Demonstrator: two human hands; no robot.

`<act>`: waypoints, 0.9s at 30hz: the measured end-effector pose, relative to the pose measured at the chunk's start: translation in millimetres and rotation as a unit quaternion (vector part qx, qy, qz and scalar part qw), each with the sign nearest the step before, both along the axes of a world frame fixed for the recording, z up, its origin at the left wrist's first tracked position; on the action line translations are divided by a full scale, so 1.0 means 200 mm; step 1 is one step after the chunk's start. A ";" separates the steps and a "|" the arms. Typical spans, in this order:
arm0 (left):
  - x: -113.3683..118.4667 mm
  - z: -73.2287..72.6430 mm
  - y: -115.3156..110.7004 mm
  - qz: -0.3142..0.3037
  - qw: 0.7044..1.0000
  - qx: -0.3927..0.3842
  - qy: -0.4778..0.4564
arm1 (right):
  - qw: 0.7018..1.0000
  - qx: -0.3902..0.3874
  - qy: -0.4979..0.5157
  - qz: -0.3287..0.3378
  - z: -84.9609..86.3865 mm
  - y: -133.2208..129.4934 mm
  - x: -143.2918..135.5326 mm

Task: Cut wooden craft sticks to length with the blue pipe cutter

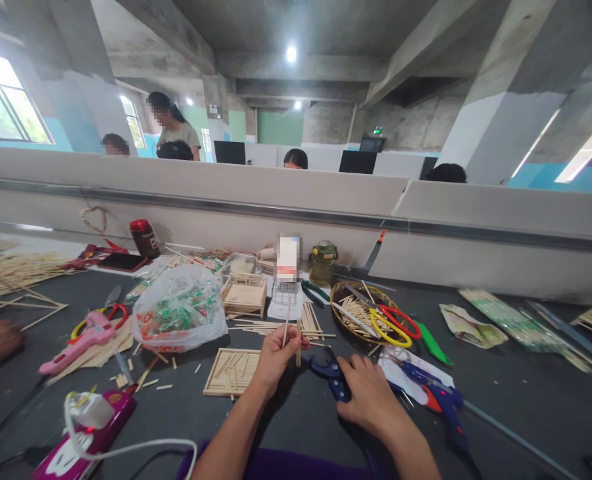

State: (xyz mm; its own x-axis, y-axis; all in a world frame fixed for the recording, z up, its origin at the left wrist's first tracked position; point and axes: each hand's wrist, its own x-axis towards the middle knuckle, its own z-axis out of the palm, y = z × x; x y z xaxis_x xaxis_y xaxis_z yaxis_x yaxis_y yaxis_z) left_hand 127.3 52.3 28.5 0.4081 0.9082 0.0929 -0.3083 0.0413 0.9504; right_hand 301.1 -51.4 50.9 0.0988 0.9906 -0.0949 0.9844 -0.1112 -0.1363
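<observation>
Forearms [233, 433] outstretched, left grip [279, 355] pinching sticks [299, 357] — right grip [369, 392] over blue cutter [332, 369], hold unclear

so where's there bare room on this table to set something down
A wide free patch is the dark tabletop between the blue glue gun and the green-printed packet, above the grey rod. A smaller one lies between the purple power strip and slatted wooden tray, below stick scraps. It is crowded from the plastic bag across to the basket.

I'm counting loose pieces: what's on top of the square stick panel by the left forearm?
Several short wooden sticks lie scattered on the square stick panel. The left forearm hides part of its right side, and whatever is underneath is covered.
</observation>
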 end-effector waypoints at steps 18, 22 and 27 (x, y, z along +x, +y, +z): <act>0.03 -0.07 -0.01 -0.006 0.998 -0.055 0.006 | 0.999 -0.011 -0.011 -0.050 -0.04 -0.08 -0.02; 0.01 -0.04 0.00 -0.004 0.997 -0.083 -0.002 | 0.999 0.026 -0.010 -0.037 0.00 -0.06 -0.01; -0.03 -0.01 0.01 -0.010 0.996 -0.087 0.015 | 0.978 0.204 0.017 -0.032 -0.01 -0.02 0.05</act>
State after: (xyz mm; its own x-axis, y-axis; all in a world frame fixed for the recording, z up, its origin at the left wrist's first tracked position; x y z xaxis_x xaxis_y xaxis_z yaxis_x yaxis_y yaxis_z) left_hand 121.9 54.4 26.1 0.4265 0.9012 -0.0772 -0.2775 0.2117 0.9371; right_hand 311.2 -54.9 49.4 0.1661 0.9387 0.3021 0.9712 -0.1026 -0.2151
